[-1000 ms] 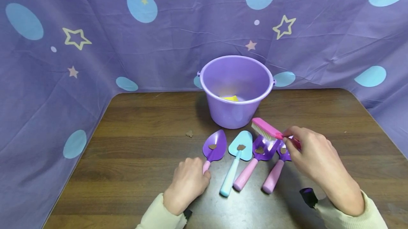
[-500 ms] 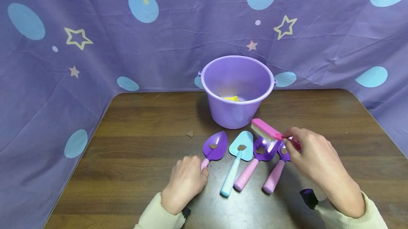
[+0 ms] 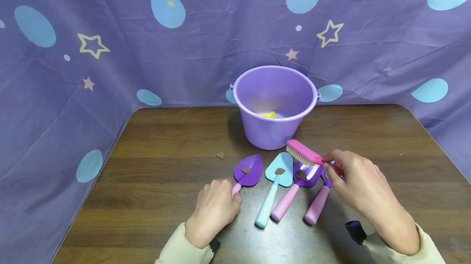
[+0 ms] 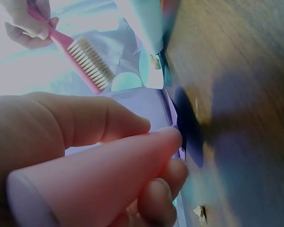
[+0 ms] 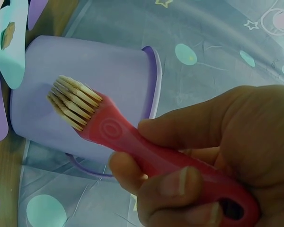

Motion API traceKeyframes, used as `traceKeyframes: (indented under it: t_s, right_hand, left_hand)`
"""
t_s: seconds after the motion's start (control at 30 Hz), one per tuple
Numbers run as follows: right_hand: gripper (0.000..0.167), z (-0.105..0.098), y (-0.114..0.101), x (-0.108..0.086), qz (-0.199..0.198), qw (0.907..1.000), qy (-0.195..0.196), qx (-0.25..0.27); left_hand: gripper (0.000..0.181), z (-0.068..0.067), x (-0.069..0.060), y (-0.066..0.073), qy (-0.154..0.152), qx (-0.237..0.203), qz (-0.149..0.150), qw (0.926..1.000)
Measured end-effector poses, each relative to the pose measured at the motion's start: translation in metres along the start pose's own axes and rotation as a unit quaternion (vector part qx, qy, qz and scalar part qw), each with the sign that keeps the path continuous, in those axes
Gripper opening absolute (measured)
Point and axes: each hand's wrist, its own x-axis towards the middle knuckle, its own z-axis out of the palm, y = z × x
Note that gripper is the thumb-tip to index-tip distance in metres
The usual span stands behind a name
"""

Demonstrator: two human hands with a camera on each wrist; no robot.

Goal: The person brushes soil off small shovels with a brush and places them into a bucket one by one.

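My left hand (image 3: 215,204) grips the pink handle (image 4: 99,175) of a small trowel (image 3: 254,165) with a pointed purple blade; a brown scrap lies on that blade. In my right hand (image 3: 362,184) is a pink brush (image 3: 305,152) with pale bristles, held by its handle above the tools on the right. Side by side under and beside the brush lie a turquoise shovel (image 3: 266,206), a purple tool with a pink handle (image 3: 285,202), and another pink-handled purple tool (image 3: 317,206), its head partly hidden by my right hand. Brown scraps show on their heads.
Behind the tools stands a lilac bucket (image 3: 270,135) with a yellow thing (image 3: 271,115) inside. A loose brown scrap (image 3: 220,155) lies on the wooden table (image 3: 154,174), left of the bucket. A patterned purple cloth (image 3: 206,63) hangs along the back and sides.
The brush has shifted slightly left and down with my right hand. My left hand has moved a little left, still holding the trowel. The head view has tilted slightly.
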Motion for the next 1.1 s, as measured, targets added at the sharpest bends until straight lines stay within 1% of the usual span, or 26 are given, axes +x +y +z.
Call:
traceKeyframes:
  t_s: [0.1,0.27,0.47,0.57,0.77,0.97,1.1]
  right_hand:
    - [0.013,0.000,-0.002,-0.001,-0.008,1.0000,0.001,0.000]
    - [0.013,0.002,-0.005,-0.003,-0.012,0.9999,0.004,0.000]
    - [0.013,0.005,-0.009,-0.005,-0.016,0.9999,-0.001,0.005]
    - [0.013,0.007,-0.011,-0.003,-0.021,0.9997,-0.006,0.006]
    - [0.012,0.009,-0.015,-0.002,-0.016,0.9996,-0.020,0.012]
    - [0.012,0.013,-0.017,-0.004,-0.020,0.9996,-0.014,0.010]
    - [0.013,0.014,-0.020,-0.004,-0.026,0.9995,-0.014,0.012]
  left_hand:
    - [0.025,-0.001,0.000,0.000,0.001,0.001,0.000,1.0000]
    - [0.024,-0.004,0.001,0.000,0.006,0.008,0.010,0.9999]
    - [0.021,-0.010,0.000,0.000,-0.002,0.011,0.008,0.9999]
    - [0.020,-0.015,0.000,0.000,0.001,0.015,0.007,0.9999]
    - [0.017,-0.027,0.002,-0.001,0.015,0.020,0.011,0.9996]
    - [0.019,-0.038,0.003,-0.001,0.019,0.021,0.016,0.9995]
    - [0.021,-0.042,0.002,0.000,0.021,0.027,0.021,0.9992]
